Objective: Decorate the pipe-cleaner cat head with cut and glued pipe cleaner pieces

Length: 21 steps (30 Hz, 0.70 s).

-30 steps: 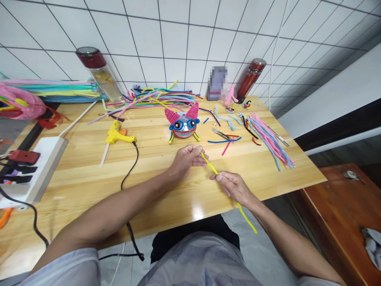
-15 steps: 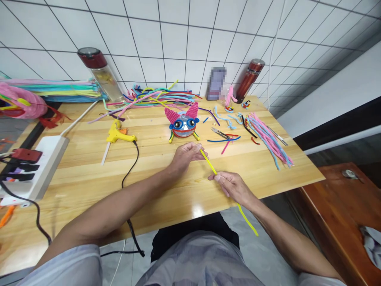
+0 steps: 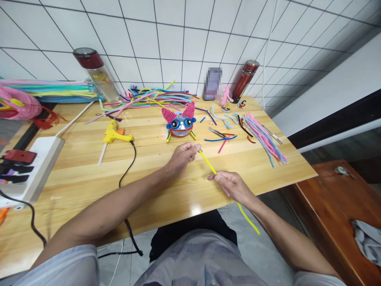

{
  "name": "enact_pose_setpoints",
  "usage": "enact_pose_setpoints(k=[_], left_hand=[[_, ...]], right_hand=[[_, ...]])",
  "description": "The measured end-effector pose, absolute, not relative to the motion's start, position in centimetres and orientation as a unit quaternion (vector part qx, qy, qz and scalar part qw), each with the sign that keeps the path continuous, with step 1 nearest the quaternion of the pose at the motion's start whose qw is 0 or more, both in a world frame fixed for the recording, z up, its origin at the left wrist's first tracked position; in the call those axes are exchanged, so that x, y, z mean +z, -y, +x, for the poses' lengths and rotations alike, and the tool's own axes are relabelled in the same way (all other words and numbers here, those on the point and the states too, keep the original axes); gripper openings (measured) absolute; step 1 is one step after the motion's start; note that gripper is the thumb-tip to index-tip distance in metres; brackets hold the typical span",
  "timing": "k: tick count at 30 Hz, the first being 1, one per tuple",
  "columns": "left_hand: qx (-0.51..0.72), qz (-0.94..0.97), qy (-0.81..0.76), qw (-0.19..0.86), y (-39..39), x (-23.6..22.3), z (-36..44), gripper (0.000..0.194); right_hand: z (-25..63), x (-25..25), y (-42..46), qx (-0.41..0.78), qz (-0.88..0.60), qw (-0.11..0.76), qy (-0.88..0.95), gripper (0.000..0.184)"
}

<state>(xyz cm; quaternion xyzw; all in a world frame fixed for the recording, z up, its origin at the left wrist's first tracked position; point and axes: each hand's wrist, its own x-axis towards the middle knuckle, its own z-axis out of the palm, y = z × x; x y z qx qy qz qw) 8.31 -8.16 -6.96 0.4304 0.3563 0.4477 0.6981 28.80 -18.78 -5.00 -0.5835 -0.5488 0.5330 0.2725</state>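
Observation:
A yellow pipe cleaner (image 3: pixel 207 161) stretches between my two hands above the table. My left hand (image 3: pixel 185 155) pinches its upper end between thumb and fingers. Lower down, my right hand (image 3: pixel 230 182) grips it along its length, and the free tail hangs past the table's front edge. Just behind my left hand stands a small craft figure (image 3: pixel 180 126) with a clear body, pink pointed ears, blue-ringed eyes and yellow-green legs. Small scissors (image 3: pixel 216 132) lie to its right among cut pipe cleaner pieces.
At the left are a yellow glue gun (image 3: pixel 114 135) with its black cord and a white power strip (image 3: pixel 41 169). Piled pipe cleaners (image 3: pixel 149 97), a glass bottle (image 3: pixel 99 77), a phone (image 3: pixel 212 84) and a red flask (image 3: pixel 245 81) line the wall. A pink-and-blue bundle (image 3: pixel 263 137) lies right.
My left fingers have curled more tightly around the yellow pipe cleaner's end. The view has shifted slightly, so the table things appear a little further left.

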Motion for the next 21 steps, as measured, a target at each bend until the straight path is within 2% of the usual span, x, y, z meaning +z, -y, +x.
enact_pose_setpoints(k=[7, 14, 17, 21], left_hand=[[0.467, 0.416, -0.344, 0.700, 7.5, -7.1, 7.9, 0.044], [0.395, 0.413, -0.298, 0.765, 8.3, -6.3, 8.1, 0.060], [0.330, 0.463, -0.298, 0.767, 9.1, -6.5, 8.4, 0.053], [0.317, 0.498, -0.301, 0.749, 9.3, -7.1, 8.4, 0.045]], right_hand=[[28.3, -5.0, 18.6, 0.550, -0.579, 0.294, 0.526, 0.065], [28.7, -4.9, 18.4, 0.565, -0.567, 0.319, 0.507, 0.064], [28.4, -4.9, 18.1, 0.574, -0.560, 0.312, 0.510, 0.063], [27.9, -5.0, 17.9, 0.582, -0.552, 0.300, 0.516, 0.064]])
